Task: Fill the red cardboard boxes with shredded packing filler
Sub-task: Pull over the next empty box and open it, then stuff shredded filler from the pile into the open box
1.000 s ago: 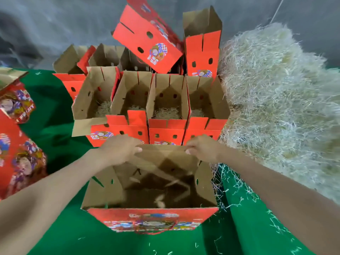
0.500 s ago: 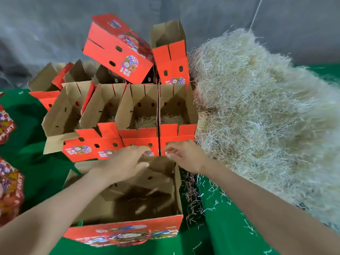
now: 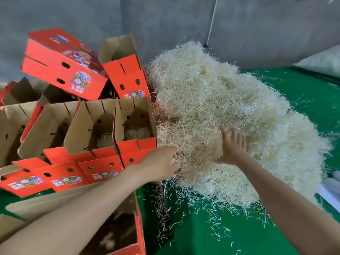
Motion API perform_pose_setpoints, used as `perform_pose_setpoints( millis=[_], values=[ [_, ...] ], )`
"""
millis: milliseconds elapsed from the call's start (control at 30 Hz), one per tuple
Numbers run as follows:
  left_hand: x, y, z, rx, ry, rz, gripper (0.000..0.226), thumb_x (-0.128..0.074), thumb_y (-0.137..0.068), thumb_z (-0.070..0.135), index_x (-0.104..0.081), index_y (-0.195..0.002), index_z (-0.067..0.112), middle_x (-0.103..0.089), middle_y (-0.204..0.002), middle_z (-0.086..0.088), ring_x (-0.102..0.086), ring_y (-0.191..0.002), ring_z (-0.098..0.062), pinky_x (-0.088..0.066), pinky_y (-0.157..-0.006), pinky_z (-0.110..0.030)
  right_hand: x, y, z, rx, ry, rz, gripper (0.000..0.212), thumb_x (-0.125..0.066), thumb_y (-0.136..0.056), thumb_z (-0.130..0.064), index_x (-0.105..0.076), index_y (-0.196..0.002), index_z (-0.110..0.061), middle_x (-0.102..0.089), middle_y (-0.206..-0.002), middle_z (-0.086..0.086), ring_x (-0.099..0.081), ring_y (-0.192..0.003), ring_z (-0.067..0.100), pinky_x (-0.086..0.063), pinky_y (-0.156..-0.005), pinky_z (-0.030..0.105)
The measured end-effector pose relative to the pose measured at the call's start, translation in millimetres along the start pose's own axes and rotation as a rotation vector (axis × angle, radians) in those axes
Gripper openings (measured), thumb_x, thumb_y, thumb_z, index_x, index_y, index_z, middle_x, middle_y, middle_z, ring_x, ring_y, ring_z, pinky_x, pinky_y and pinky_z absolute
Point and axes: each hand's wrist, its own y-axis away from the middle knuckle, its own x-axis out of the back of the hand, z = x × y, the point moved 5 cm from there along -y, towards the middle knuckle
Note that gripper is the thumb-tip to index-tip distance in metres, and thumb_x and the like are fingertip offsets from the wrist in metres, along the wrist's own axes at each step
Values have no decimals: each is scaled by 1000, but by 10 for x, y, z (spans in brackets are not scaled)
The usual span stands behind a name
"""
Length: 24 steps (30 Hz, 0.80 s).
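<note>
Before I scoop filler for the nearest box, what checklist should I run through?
1. Pile of pale shredded packing filler within reach: ok, both hands are at it.
2. Right hand ready to scoop: ok, it lies open with straight fingers on the pile.
3. Left hand has a grip: cannot tell, its fingertips are buried in the strands.
4. Nearest red cardboard box open: ok, its top is open beside the pile.
5. That box filled: not ok, its floor shows nearly bare.
6. Tilted red boxes stacked behind are stable: cannot tell.
</note>
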Motion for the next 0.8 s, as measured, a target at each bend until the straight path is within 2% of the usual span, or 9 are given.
perform_pose_setpoints(
  millis=[100, 167, 300, 433, 533, 600, 667, 733, 800],
  values=[
    [-87, -152, 1, 48, 93, -46, 43, -54, -91, 34, -45, -131, 22, -53, -128, 0, -50, -113, -16, -43, -95, -32, -193, -92, 147, 26, -167, -25, 138, -81, -63, -36, 37, -133, -40, 32, -147, 16, 19, -136, 39, 1, -106, 58],
    [-98, -251, 0, 61, 125, -32, 48, -56, -90, 32, -41, -135, 23, -51, -129, 2, -51, -108, -14, -43, -92, -28, -310, -159, 137, 11, -243, -74, 131, -80, -67, -30, 31, -136, -42, 23, -151, 16, -8, -138, 42, -17, -106, 54],
    [-60, -537, -38, 133, 267, 50, 71, -65, -84, 27, -28, -143, 20, -43, -140, -2, -51, -116, -17, -41, -100, -32, -249, -247, 1, 12, -145, -113, 59, -57, -81, -2, -37, -135, -12, -48, -128, 19, -61, -88, 23, -56, -77, 30],
    [-69, -793, -47, 170, 449, 80, 123, -81, -64, 42, 9, -147, 34, 8, -157, 6, 2, -144, -15, -7, -117, -42, 209, -278, -328, 148, -512, 9, 5, -54, -84, -1, -56, -82, -5, -60, -79, 7, -61, -69, 19, -56, -65, 28],
    [-200, -930, 37, 128, 474, -49, 141, -81, -50, 58, 37, -128, 48, 38, -140, 19, 31, -133, -5, 13, -108, -37, 390, -106, -631, 197, -853, -83, 21, -64, -84, -15, -58, -100, -4, -62, -87, 7, -55, -56, 13, -55, -56, 32],
    [-262, -1023, 35, 160, 597, -74, 142, -80, -49, 58, 31, -136, 38, 25, -149, 13, 15, -140, -10, 4, -110, -30, 426, -19, -744, 216, -957, -127, 24, -64, -85, -18, -56, -95, 3, -61, -85, 22, -60, -64, 21, -55, -63, 42],
    [-230, -1089, -17, 252, 760, 66, 112, -82, -64, 33, -9, -148, 26, -20, -152, 3, -21, -139, -19, -19, -112, -32, 474, 28, -753, 246, -1043, -247, 32, -64, -85, -26, -55, -89, 5, -62, -79, 18, -60, -71, 26, -53, -70, 38],
    [-153, -1120, -106, 338, 871, 236, 46, -69, -78, 4, -50, -110, 31, -55, -116, 3, -53, -110, -15, -41, -96, -30, 591, 19, -654, 317, -1081, -391, 36, -65, -81, -31, -57, -99, 0, -64, -92, 19, -63, -83, 25, -53, -77, 36],
    [-101, -1125, -249, 422, 998, 321, 37, -63, -84, 1, -46, -82, 34, -57, -91, 2, -54, -81, -9, -43, -83, -29, 775, -108, -448, 366, -1054, -340, 32, -67, -80, -21, -59, -110, -16, -65, -106, 13, -66, -92, 22, -56, -77, 31]
  ],
)
